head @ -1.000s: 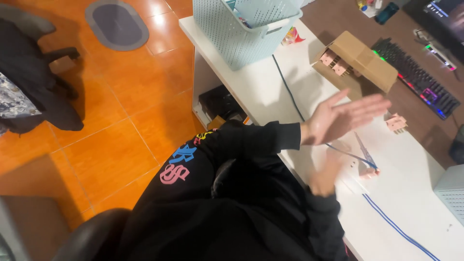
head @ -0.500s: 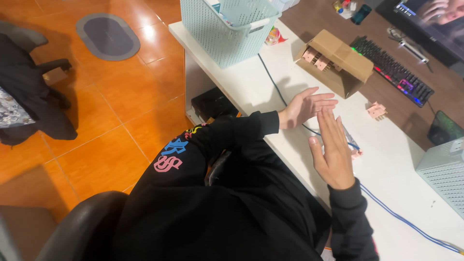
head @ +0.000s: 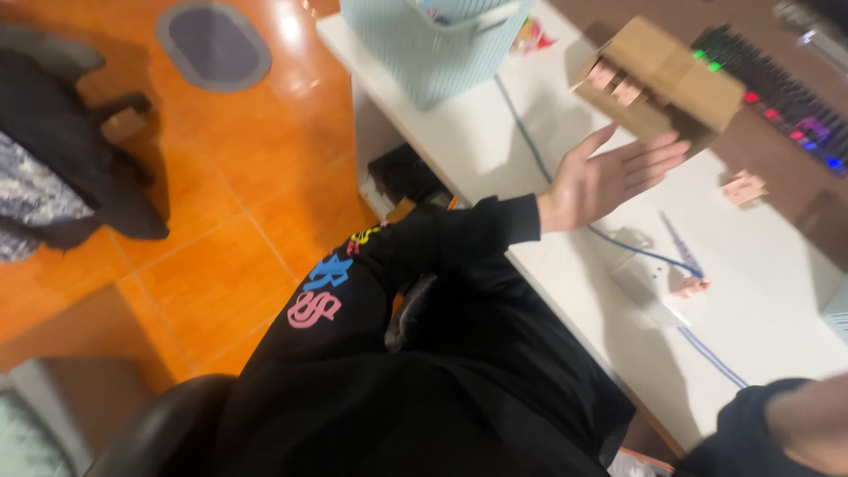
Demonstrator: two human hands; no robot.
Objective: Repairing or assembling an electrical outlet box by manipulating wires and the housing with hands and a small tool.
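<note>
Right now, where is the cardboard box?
In the head view the cardboard box sits upper right on the white desk, between the pale blue basket and the keyboard, just beyond the open left hand.

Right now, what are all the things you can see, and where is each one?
Cardboard box: one, brown, on the white desk, small pink pieces inside.
Basket: one, pale blue, far desk edge.
Keyboard: one, dark with coloured lights, top right.
Pink pieces: two loose, one near the keyboard, one by the cable.
Cable: one, blue, across the desk.
Mat: one, grey oval, orange floor.
Left hand: open, empty, raised beside the box.
Right hand: lower right corner, blurred.
</note>
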